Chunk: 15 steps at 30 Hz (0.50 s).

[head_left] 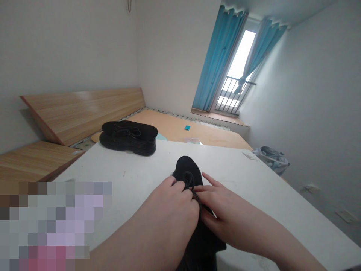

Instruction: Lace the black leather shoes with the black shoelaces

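A black lace-up shoe (187, 165) lies on the white table (152, 169) in front of me, its toe pointing away. My left hand (180, 199) is closed over the lacing area, fingers curled down on the black shoelace (192, 182). From the other side my right hand (217, 201) reaches in, its fingertips closed at the same lace and its thumb against the shoe's side. One right finger sticks out apart from the rest. Loops of lace show above my fingers; the fingertips themselves are partly hidden. The shoe's heel end is largely covered by my forearms.
A second black shoe (128, 137) with its lace tied in a bow stands at the table's far left corner. Wooden boards (84, 113) lean at the left. Beyond the table are a small blue square (187, 128) and, at right, a bag-lined bin (272, 158).
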{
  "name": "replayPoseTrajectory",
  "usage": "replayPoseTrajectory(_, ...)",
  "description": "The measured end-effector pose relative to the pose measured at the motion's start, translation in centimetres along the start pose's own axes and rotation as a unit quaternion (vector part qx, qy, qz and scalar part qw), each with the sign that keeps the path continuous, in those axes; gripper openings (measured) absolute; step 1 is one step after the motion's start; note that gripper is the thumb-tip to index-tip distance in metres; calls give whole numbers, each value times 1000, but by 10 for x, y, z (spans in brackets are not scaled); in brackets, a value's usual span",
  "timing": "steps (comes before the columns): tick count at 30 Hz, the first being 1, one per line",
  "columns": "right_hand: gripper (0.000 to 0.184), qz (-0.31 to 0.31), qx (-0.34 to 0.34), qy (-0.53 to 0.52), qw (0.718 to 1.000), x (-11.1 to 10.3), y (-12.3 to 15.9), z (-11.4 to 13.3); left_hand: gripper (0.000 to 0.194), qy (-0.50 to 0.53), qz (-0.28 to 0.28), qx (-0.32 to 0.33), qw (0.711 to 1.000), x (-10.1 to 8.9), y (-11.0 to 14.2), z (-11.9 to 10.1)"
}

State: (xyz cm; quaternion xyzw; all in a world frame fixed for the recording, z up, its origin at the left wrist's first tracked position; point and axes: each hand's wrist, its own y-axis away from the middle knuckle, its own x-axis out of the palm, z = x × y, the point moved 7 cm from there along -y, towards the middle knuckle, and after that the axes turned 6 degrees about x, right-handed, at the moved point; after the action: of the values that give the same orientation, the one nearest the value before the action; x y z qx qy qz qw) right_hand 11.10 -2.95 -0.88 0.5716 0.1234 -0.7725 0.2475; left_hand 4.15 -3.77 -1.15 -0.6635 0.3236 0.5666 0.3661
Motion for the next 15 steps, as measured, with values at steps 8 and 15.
replayPoseTrajectory(8,26,-57,-25,-45,997,-14,20,-12,28,11,2,-37,999,1,-4,9)
replayPoseTrajectory(15,16,-295,56,-104,948,-26,70,-39,25,-30,23,-25,999,11,-2,6)
